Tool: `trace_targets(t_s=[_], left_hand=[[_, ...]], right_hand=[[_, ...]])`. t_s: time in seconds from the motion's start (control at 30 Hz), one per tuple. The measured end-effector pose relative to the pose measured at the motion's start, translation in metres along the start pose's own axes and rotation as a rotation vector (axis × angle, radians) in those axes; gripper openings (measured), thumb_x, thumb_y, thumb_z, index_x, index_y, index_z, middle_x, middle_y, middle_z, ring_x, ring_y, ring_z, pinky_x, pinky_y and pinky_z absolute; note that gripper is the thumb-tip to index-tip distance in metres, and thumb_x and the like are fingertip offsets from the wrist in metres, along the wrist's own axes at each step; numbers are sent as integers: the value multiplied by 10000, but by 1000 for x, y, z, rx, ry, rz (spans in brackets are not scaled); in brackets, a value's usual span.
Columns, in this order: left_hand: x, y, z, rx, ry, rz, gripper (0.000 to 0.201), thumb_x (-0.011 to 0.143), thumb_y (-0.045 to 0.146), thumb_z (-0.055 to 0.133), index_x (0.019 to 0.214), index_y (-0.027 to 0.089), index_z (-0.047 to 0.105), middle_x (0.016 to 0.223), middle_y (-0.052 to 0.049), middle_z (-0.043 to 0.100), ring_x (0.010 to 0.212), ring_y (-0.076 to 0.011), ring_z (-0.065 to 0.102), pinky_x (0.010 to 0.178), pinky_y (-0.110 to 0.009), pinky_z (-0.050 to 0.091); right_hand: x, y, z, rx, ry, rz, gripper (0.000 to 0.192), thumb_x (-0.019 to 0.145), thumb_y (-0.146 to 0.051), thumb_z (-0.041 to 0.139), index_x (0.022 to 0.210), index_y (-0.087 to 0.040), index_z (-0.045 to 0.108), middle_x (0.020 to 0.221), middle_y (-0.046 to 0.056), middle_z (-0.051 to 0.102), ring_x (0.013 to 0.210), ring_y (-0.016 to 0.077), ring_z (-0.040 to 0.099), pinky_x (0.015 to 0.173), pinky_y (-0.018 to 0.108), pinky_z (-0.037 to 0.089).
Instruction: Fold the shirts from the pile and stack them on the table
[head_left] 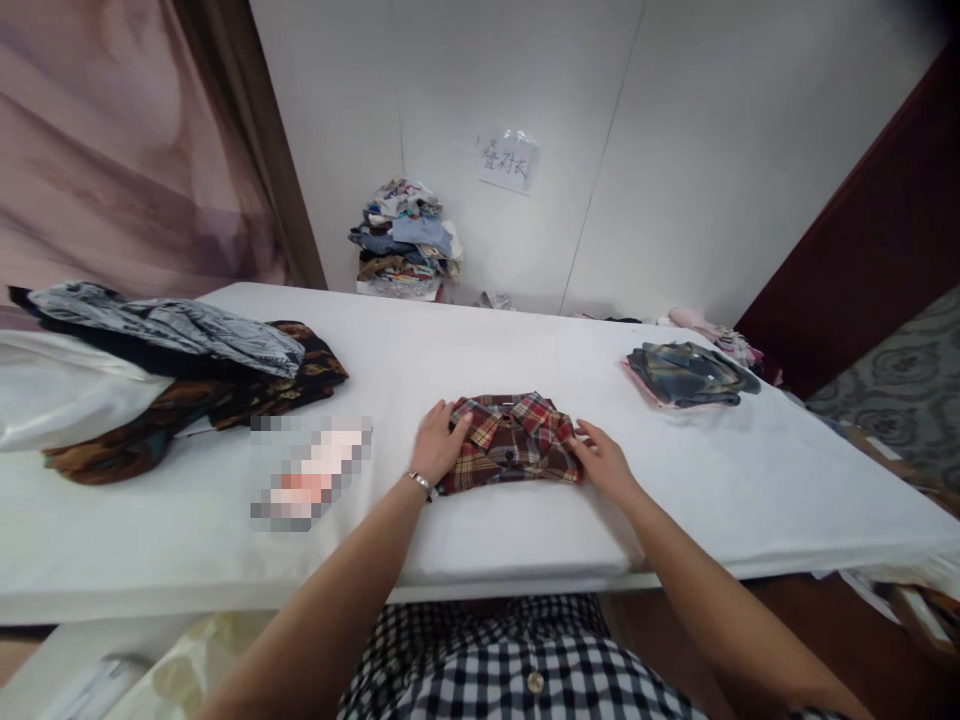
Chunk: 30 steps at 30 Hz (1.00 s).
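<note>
A folded plaid shirt (510,450) in red, brown and yellow lies in front of me, its collar towards the far side and a dark button in the middle. My left hand (439,445), with a metal band at the wrist, holds the shirt's left edge, thumb on the cloth. On the opposite edge my right hand (606,462) grips the shirt's side between thumb and fingers. Parts of the fingers on both hands are hidden by the cloth. Beneath is a white-covered table (480,350).
Loose dark patterned clothes (195,360) and white satin cloth (67,385) heap up at the left. A blurred-out item (311,475) lies nearer. Folded shirts (686,375) are stacked at the right. Beyond the table, a tall clothes pile (412,240) stands against the wall.
</note>
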<state>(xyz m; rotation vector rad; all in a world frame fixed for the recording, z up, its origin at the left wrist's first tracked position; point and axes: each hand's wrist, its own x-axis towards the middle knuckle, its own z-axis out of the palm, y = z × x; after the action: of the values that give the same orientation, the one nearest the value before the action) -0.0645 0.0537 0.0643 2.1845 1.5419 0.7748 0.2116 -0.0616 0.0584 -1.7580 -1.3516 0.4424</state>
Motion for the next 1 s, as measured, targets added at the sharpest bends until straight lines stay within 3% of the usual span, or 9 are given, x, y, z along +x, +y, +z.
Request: trace_targets(t_s=[0.07,0.13,0.23,0.3,0.47,0.63,0.77,0.9,1.0], left_hand=[[-2,-1,-8,17,48,-101,543,903,498,390,1272,121,516,1305,-196,566,1224,-301,515,1005,-424,392],[-4,1,-14,30,19,-164,571,881,534,414,1267,125,514,1223,-201,618,1145,-329,571,943,-438,431],[-4,6,-18,-28,-34,-223,629,852,529,478,1325,116,452,1284,-223,576,1180,-342,553,941,-440,438],[-3,6,-18,-127,-32,-262,694,809,477,573,1365,98,401,1365,-232,506,1247,-337,500,996,-439,410],[-3,6,-19,-808,-86,-414,684,769,302,668,1370,173,370,1243,-150,617,1025,-234,652,862,-361,538],[-4,12,-25,-1253,-254,-476,512,743,256,706,1210,189,506,1078,-116,679,801,-209,696,702,-353,590],[0,10,-22,-1146,-140,-549,757,702,212,743,1369,234,385,1239,-135,598,871,-209,687,771,-374,584],[3,8,-15,-978,-82,-494,889,687,304,767,1445,240,308,1350,-137,518,1086,-247,615,950,-401,509],[4,8,-15,-929,-72,-469,894,713,415,733,1465,244,280,1337,-128,530,1073,-245,615,932,-389,517]], right_hand=[[-20,0,-7,149,104,119,474,792,-454,574,1175,-176,592,1113,116,661,870,218,634,701,346,517],[-44,-9,-11,379,71,275,443,772,-478,610,1103,-185,602,1029,107,689,744,193,644,575,300,497],[-76,-33,-9,743,-211,545,386,773,-460,649,1047,-193,596,978,108,713,657,173,667,507,264,487],[-88,-47,-2,882,-378,655,371,794,-439,650,1054,-183,585,1032,137,706,755,201,700,539,271,519],[-81,-65,24,1104,-517,719,392,848,-463,605,1080,-148,574,1171,175,646,1041,255,654,727,344,566],[-52,-82,50,1303,-401,702,444,860,-523,566,1105,-153,593,1151,134,627,1024,221,634,869,407,536],[-30,-89,64,1330,-333,677,496,872,-579,496,1074,-142,615,1126,121,626,900,206,649,766,416,566],[-21,-82,71,1279,-193,695,257,867,-343,576,1002,-129,620,951,84,678,751,173,662,714,383,567],[-18,-75,72,1298,-101,671,180,825,-231,596,958,-113,620,823,69,695,646,152,647,711,366,562]])
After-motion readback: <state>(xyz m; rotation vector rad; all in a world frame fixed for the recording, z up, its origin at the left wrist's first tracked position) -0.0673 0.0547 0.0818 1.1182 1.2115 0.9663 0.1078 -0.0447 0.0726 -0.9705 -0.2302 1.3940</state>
